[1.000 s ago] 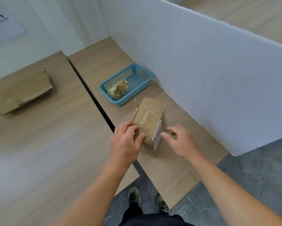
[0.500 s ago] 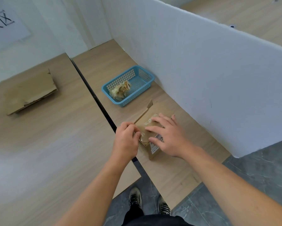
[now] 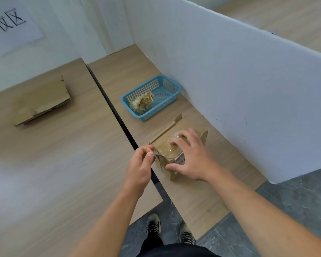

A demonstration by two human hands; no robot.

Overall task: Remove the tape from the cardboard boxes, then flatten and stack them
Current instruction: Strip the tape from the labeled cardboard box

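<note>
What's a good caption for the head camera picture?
Left hand pinches tape at the corner of a cardboard box while the right hand presses on its top.

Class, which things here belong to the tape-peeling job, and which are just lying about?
Job: cardboard box, tape, left hand pinching it, right hand pressing the box, blue basket holding a tape wad, flattened cardboard.
Lying about: wall sign, white partition.

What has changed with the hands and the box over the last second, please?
The right hand moved from beside the box onto its top, fingers spread. The left hand, pinching the tape, pulled it leftward off the near corner. The basket and the flattened cardboard stayed put.
</note>
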